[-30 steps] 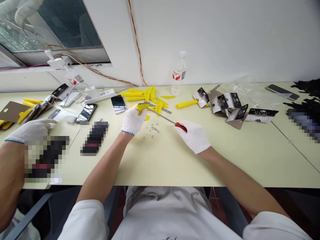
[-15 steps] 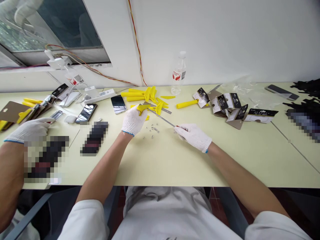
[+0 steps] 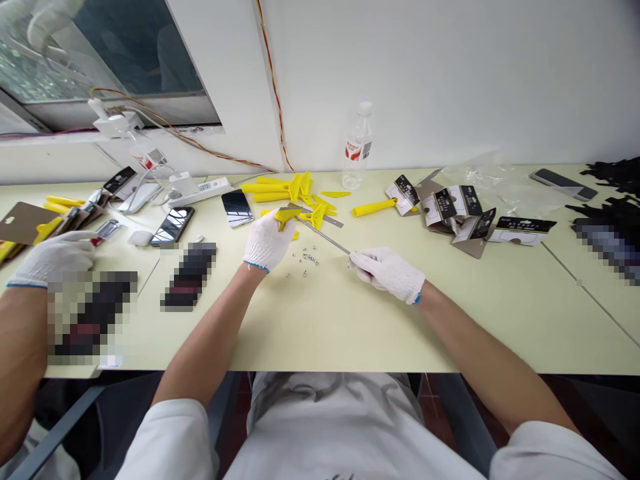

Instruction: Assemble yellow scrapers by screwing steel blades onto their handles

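My left hand (image 3: 264,244), in a white knit glove, is closed around a yellow plastic scraper piece (image 3: 287,215); its fingers hide part of it. My gloved right hand (image 3: 389,273) grips a screwdriver (image 3: 326,237), its handle mostly hidden in the palm. The long metal shaft slants up and left, with its tip at the yellow piece; I cannot tell whether it sits in a screw. Small metal screws (image 3: 310,258) lie scattered between the hands. Just behind are more yellow scraper parts (image 3: 316,217) and a flat metal blade (image 3: 333,221).
At the left, a co-worker's gloved hand (image 3: 53,260) is by a clear-and-red tool (image 3: 106,231). Phones (image 3: 237,209), a power strip (image 3: 203,191) and a water bottle (image 3: 358,150) stand behind. Black-and-white cardboard packages (image 3: 457,207) and a yellow handle (image 3: 374,208) lie right.
My hands and the screwdriver stay almost in place, the right hand shifting very slightly. At the left, the co-worker's hand and the clear-and-red tool have moved a little.
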A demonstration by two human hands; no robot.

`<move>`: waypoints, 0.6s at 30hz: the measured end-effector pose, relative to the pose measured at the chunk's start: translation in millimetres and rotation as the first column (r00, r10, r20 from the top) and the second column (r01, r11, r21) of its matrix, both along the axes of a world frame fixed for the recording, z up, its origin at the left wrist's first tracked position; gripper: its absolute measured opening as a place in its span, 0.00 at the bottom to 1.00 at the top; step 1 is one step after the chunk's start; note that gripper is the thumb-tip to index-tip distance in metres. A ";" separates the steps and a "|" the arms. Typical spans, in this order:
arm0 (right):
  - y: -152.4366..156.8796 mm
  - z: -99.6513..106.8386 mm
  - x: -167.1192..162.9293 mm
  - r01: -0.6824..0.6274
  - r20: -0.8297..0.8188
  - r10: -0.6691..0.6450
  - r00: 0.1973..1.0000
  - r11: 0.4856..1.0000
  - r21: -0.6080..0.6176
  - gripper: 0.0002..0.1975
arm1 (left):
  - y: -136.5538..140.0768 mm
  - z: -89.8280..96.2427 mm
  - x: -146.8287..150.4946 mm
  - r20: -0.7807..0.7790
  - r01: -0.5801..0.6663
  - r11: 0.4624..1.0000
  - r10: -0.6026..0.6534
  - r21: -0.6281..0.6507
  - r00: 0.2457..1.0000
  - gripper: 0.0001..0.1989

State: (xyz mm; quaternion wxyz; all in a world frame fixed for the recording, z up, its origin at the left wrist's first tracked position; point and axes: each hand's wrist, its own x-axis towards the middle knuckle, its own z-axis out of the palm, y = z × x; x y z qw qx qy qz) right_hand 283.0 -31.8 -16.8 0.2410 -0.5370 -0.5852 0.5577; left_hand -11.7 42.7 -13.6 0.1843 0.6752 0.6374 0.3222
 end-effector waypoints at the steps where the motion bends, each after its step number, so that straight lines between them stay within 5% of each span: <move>1: -0.3 0.6 -0.6 0.002 -0.015 -0.002 1.000 1.000 -0.014 0.34 | 0.0 0.3 0.1 -0.015 -0.010 1.000 0.010 0.005 1.000 0.19; 18: 4.4 -12.4 1.8 -0.019 -0.154 -0.005 0.988 0.989 -0.150 0.32 | 1.7 -0.6 0.6 -0.074 0.032 0.991 -0.023 0.130 0.997 0.18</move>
